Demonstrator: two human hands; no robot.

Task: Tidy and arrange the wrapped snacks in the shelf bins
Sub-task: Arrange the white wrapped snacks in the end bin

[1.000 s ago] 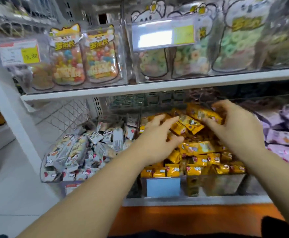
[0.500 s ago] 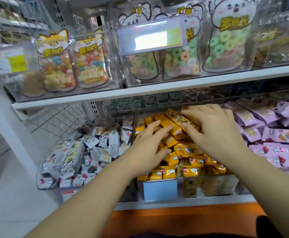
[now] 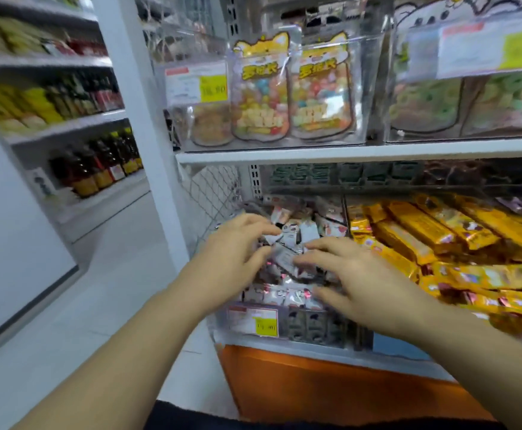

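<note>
Both my hands are over the left clear plastic bin (image 3: 315,332) on the lower shelf, on the heap of small wrapped snacks (image 3: 287,294). These are little pillow packs in shiny silver-white foil with crimped ends and dark and pink print, lying every which way. My left hand (image 3: 238,243) reaches in from the left with fingers nearly straight and thumb apart, its tips touching the packets at the back. My right hand (image 3: 359,283) lies flat and spread over the front of the heap, holding nothing. One packet sits between my two hands, but motion blur hides whether either pinches it.

The next bin to the right holds yellow bars (image 3: 424,231), long glossy foil sticks laid side by side, with shorter yellow packs in front of them.

Behind the left bin is a wire mesh panel (image 3: 213,193). The white shelf board (image 3: 346,154) above carries clear boxes of jar-shaped pouches (image 3: 261,88) with cat-ear tops and coloured sweets inside, and to the right pouches of ring sweets (image 3: 501,100). Below the bins runs an orange base panel (image 3: 315,386). A white post (image 3: 135,119) stands at the left; beyond it are shelves of dark bottles (image 3: 98,162) above a pale floor (image 3: 83,305).

A price tag (image 3: 253,319) with a yellow patch is on the left bin's front; its figures are too blurred to read, as are the yellow characters on the pouches.
</note>
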